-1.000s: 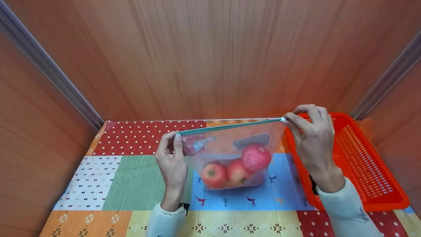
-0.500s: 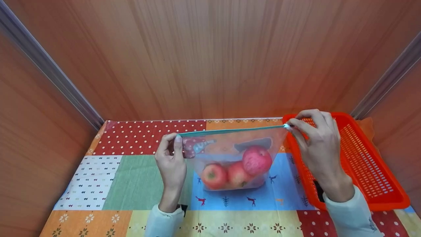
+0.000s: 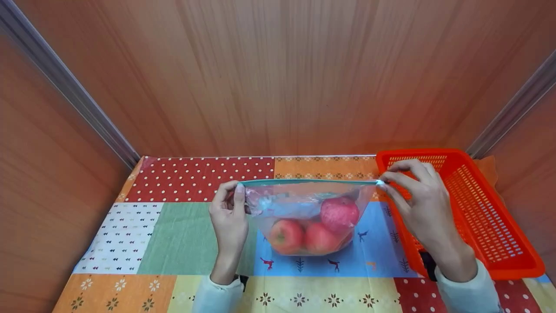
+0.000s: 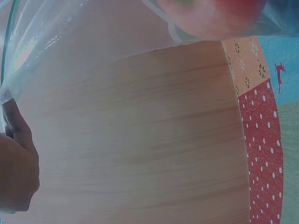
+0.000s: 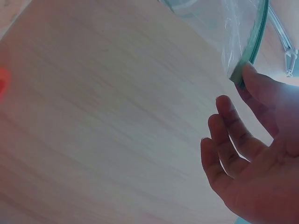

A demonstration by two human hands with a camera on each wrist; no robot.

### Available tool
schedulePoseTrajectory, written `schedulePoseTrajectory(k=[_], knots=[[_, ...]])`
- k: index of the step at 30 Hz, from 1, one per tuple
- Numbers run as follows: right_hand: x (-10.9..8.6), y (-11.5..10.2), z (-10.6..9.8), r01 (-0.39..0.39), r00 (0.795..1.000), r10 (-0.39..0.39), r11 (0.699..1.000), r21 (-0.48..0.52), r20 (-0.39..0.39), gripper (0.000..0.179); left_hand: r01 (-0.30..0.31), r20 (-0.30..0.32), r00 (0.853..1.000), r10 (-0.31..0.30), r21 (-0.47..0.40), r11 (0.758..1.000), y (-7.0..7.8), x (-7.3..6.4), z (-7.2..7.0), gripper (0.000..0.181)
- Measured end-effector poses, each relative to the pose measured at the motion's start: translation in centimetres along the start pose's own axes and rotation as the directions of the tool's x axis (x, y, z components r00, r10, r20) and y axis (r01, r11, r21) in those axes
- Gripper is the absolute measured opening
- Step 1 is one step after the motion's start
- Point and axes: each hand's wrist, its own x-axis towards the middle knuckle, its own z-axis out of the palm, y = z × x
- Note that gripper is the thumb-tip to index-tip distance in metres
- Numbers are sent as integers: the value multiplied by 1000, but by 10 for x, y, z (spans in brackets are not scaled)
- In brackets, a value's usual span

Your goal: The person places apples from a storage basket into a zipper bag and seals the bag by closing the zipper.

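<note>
A clear zip-lock bag (image 3: 299, 206) with a green zip strip along its top stands on the patchwork tablecloth in the head view. Red apples (image 3: 286, 237) lie at its bottom, one resting higher on the right. At the strip's left end, my left hand (image 3: 229, 217) pinches the bag's corner between thumb and fingers. My right hand (image 3: 419, 204) pinches the opposite end with thumb and forefinger, its other fingers loosely bent apart from the bag in the right wrist view. Between the hands the green strip (image 5: 256, 42) is stretched almost level.
An orange-red plastic basket (image 3: 482, 208) with perforated sides stands on the right, partly behind my right hand and forearm. The patchwork tablecloth (image 3: 195, 239) spreads under everything. Wood-grain panels (image 3: 278, 78) rise at the back and both sides.
My right hand has come down and slightly right with its end of the bag. The zip strip, slanted up to the right before, is now nearly level. My left hand has lowered a little.
</note>
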Motion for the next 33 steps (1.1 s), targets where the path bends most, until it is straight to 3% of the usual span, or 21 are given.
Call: schedulePoseTrajectory(k=[10, 22, 33], knots=[[-9, 4, 4, -30, 999, 31, 999, -19, 45, 27, 75, 14, 997, -75, -10, 997, -11, -7, -2, 13], [-21, 7, 14, -108, 984, 107, 994, -4, 140, 23, 190, 93, 977, -190, 14, 982, -29, -14, -10, 13], [-36, 10, 24, -135, 973, 128, 990, 26, 192, 21, 237, 101, 965, -244, 73, 969, -46, -24, -17, 14]])
